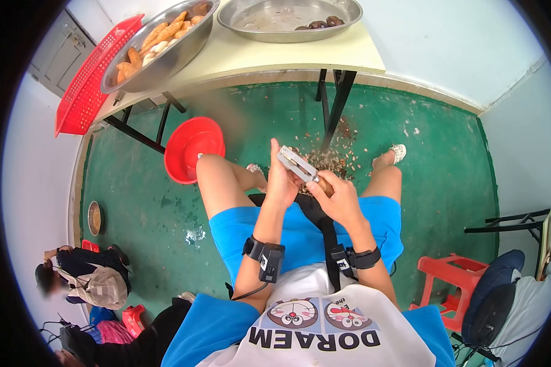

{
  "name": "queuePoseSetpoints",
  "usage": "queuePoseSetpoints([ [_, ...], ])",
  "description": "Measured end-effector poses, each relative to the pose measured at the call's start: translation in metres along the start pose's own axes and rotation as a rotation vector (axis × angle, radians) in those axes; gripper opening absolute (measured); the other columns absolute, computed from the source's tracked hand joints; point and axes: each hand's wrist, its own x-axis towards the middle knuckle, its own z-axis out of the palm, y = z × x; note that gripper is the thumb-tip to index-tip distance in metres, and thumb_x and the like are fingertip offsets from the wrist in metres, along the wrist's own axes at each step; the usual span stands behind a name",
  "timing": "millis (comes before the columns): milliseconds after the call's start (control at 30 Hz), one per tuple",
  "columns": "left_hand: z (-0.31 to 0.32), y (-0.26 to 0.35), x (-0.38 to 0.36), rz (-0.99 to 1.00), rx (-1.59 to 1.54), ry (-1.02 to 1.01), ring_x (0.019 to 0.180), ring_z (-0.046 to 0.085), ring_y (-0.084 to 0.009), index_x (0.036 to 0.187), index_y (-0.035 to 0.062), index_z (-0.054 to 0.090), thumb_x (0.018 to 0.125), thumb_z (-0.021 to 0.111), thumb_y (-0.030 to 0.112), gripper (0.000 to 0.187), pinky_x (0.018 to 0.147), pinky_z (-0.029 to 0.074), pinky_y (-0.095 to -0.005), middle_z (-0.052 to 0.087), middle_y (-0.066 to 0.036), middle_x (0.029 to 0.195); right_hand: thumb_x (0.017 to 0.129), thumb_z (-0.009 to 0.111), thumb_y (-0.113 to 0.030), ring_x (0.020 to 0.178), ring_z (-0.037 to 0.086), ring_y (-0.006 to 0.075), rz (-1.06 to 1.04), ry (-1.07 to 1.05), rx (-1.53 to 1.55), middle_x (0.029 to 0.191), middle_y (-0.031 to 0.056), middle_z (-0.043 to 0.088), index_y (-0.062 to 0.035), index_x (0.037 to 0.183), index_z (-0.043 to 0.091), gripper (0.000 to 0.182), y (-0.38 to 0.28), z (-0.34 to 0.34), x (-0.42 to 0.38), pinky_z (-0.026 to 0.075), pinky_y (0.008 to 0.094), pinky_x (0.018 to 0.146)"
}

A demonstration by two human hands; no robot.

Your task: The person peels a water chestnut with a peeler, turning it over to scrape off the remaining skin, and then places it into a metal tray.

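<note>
My right hand (338,199) is closed round the brown handle of a peeler (300,164), whose wide silver head points up and to the left. The head lies across the palm side of my left hand (280,180). Those fingers are partly curled round something brownish, mostly hidden behind the peeler. Both hands are close together above my lap. Below them on the green floor is a scatter of peelings (333,162).
A table (257,60) ahead carries a steel bowl (196,43) of peeled orange and pale roots and a round pan (263,35) with several dark pieces. A red basin (193,144) stands left, a red stool (450,284) right. Other people (98,284) sit at lower left.
</note>
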Motion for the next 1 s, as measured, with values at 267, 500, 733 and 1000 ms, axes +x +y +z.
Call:
queuePoseSetpoints([
  [267,-0.023,-0.006,0.013,0.074,0.185,-0.170,0.052,0.049,-0.0113,0.081,0.0120,0.051,0.086,0.031,0.055,0.047,0.042,0.033,-0.0215,0.054,-0.003,0.065,0.078,0.060,-0.030,0.061,0.057,0.0360,0.037,-0.021,-0.002,0.068,0.0168,0.058,-0.0041,0.089,0.056,0.028,0.001,-0.001,0.000,0.045,0.0388,0.052],
  [500,0.000,-0.013,-0.001,0.139,0.077,-0.053,0.050,0.045,-0.0077,0.080,0.0106,0.050,0.087,0.029,0.055,0.050,0.040,0.030,-0.0201,0.053,-0.003,0.062,0.079,0.058,-0.031,0.062,0.057,0.0365,0.015,-0.007,0.032,0.068,0.0176,0.057,-0.0038,0.090,0.055,0.029,-0.001,0.001,0.000,0.045,0.0386,0.053],
  [733,-0.009,-0.014,0.009,0.248,0.194,0.024,0.046,0.042,-0.0073,0.079,0.0097,0.050,0.088,0.029,0.050,0.047,0.040,0.032,-0.0217,0.052,-0.004,0.061,0.080,0.057,-0.031,0.061,0.056,0.0368,0.043,-0.022,0.028,0.067,0.0181,0.057,-0.0034,0.090,0.055,0.029,0.001,-0.002,0.000,0.044,0.0390,0.051],
  [1000,-0.001,-0.012,0.004,0.353,0.098,0.126,0.050,0.049,-0.0116,0.091,0.0099,0.042,0.091,0.030,0.035,0.027,0.041,0.038,-0.0216,0.050,-0.005,0.065,0.079,0.059,-0.030,0.060,0.056,0.0364,0.003,-0.028,0.042,0.065,0.0178,0.056,-0.0030,0.092,0.056,0.029,0.001,0.001,0.000,0.044,0.0388,0.051],
])
